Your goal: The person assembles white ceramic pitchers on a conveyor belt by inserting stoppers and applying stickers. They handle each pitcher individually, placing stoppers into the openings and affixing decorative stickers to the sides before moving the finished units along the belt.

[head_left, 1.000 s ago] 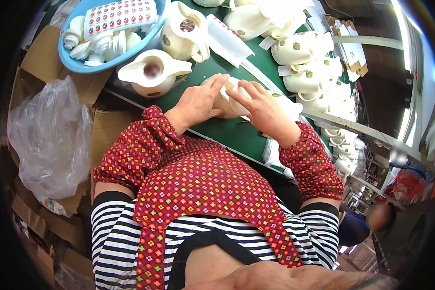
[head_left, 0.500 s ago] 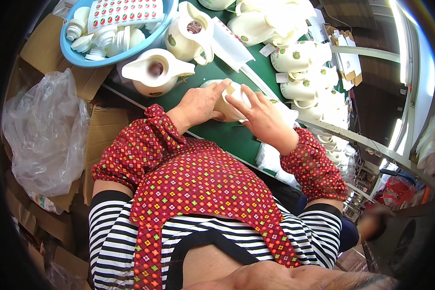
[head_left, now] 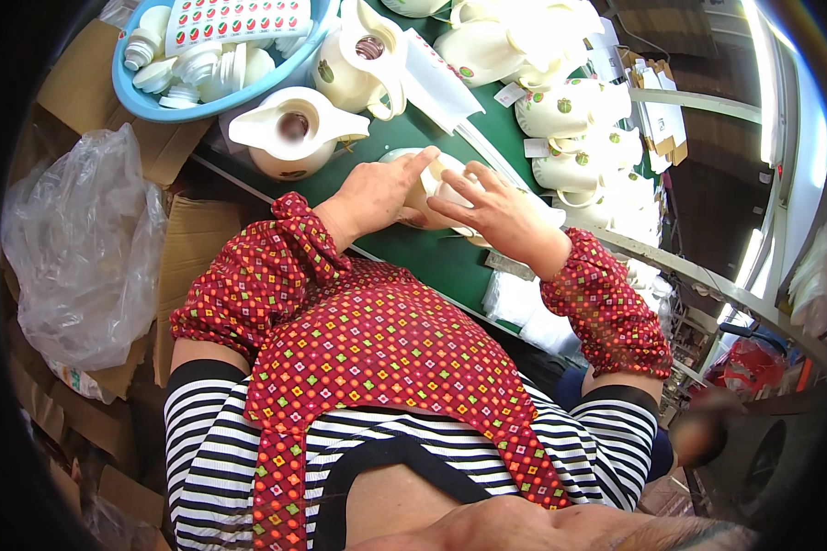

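Observation:
A cream-coloured jug point(head_left: 418, 196) stands in front of me at the near edge of the green table, mostly covered by my hands. My left hand point(head_left: 368, 197) is wrapped round its left side, thumb and fingers pressed to the body. Over its mouth, the bent fingers of my right hand point(head_left: 505, 216) close on a round white lid point(head_left: 454, 190), which is partly hidden. Left of it, another cream jug point(head_left: 289, 163) with a wide spout stands uncovered. Behind that is one more uncovered jug point(head_left: 345, 78) with a looped handle.
A blue basin point(head_left: 170, 110) at the far left holds several white stoppers point(head_left: 202, 69) and a sticker sheet point(head_left: 239, 20). Several patterned cream jugs point(head_left: 560, 108) crowd the right side. Clear plastic bags point(head_left: 515, 298) lie by my right forearm; a large one point(head_left: 83, 248) hangs at left.
My right hand has turned slightly, its fingers bending more over the jug's mouth and its wrist moving a little right. My left hand keeps its hold on the jug.

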Motion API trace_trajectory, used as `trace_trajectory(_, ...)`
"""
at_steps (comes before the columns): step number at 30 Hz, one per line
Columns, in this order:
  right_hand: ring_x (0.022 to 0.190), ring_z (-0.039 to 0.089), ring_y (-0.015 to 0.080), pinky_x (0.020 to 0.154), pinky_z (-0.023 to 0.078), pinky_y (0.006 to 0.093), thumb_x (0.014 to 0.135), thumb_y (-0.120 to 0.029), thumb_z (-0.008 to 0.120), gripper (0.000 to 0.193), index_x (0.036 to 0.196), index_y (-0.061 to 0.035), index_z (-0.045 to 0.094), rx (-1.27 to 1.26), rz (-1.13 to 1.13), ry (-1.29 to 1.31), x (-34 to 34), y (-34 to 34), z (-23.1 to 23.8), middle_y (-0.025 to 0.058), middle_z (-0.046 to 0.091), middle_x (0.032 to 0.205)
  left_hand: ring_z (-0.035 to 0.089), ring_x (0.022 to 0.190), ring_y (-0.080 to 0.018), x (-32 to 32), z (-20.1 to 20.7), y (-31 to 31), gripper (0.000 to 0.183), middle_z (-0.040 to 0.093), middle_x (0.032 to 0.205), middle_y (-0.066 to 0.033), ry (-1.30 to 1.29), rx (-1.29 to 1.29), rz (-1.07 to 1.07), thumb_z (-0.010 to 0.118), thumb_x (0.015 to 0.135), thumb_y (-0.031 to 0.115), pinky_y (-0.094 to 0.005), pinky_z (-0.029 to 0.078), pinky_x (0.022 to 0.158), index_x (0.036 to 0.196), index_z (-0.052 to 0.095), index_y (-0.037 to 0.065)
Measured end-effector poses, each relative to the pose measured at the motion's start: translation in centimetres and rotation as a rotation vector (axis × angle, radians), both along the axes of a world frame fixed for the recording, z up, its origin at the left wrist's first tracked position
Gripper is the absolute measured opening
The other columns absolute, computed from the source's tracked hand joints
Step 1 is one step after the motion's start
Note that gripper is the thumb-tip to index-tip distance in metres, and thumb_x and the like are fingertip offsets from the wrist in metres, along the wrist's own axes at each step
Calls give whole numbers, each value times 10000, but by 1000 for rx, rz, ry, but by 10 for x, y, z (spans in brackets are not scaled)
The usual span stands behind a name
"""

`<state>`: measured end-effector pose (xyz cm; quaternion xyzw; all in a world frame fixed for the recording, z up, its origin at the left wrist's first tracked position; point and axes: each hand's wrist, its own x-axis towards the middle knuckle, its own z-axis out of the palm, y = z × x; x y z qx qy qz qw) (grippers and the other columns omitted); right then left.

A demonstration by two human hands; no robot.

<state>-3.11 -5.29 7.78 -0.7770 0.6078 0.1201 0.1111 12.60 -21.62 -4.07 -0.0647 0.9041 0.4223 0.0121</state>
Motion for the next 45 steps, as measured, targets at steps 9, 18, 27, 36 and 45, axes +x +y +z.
trace_trajectory(9, 1062, 657, 337, 903, 556, 420, 845, -313, 812, 708, 1443, -88, 507, 252, -482, -55, 9, -7, -1, 194, 569, 1308, 722, 1012, -395, 0, -6, -1, 889, 634, 1362, -194, 70, 8, 20, 856, 810, 347, -463, 595, 816, 1532, 378, 147)
trace_trajectory(18, 1194, 581, 392, 1009, 507, 471, 777, -269, 879, 913, 1527, -52, 406, 22, -218, 77, 17, -6, 14, 264, 485, 1465, 727, 970, -398, 0, -10, 0, 965, 627, 1372, -184, 90, -10, 22, 891, 770, 335, -480, 593, 793, 1544, 342, 159)
trace_trajectory(27, 849, 696, 379, 762, 586, 441, 764, -254, 838, 707, 1329, -2, 494, 64, -434, -69, 16, -7, -1, 255, 647, 1090, 727, 955, -403, 0, -10, -1, 955, 623, 1366, -205, 100, -14, 13, 889, 773, 353, -474, 592, 791, 1534, 346, 159)
trace_trajectory(36, 767, 747, 376, 676, 603, 459, 811, -553, 789, 700, 1037, 75, 576, 47, -828, -15, 22, -10, -19, 270, 712, 824, 722, 932, -411, -10, -2, -1, 916, 678, 1263, -211, 60, -27, -27, 889, 765, 326, -479, 586, 782, 1508, 395, 115)
trace_trajectory(45, 841, 729, 471, 747, 590, 511, 865, -675, 696, 808, 1018, 110, 576, 69, -1080, 44, -13, -14, -18, 328, 715, 863, 719, 904, -391, -37, 14, -19, 675, 712, 1116, -207, 213, -89, -3, 819, 827, 192, -465, 586, 746, 1396, 485, 49)
